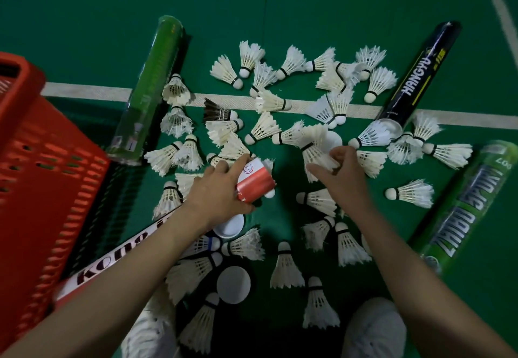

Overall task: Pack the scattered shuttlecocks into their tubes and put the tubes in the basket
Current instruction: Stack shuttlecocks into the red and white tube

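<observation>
Many white shuttlecocks [284,266] lie scattered on the green court floor. My left hand [217,189] grips the open end of a red and white tube [256,179], which runs back under my forearm toward the lower left. My right hand [343,172] is closed around a shuttlecock [315,151] just right of the tube's mouth. One dark-feathered shuttlecock [215,110] lies among the white ones. A red plastic basket [42,175] stands at the left.
A green tube [150,91] lies beside the basket, a black tube [417,77] at the upper right and a green tube [465,211] at the right. White round caps [233,284] [231,225] rest near my knees [374,326]. A white court line [92,91] crosses the floor.
</observation>
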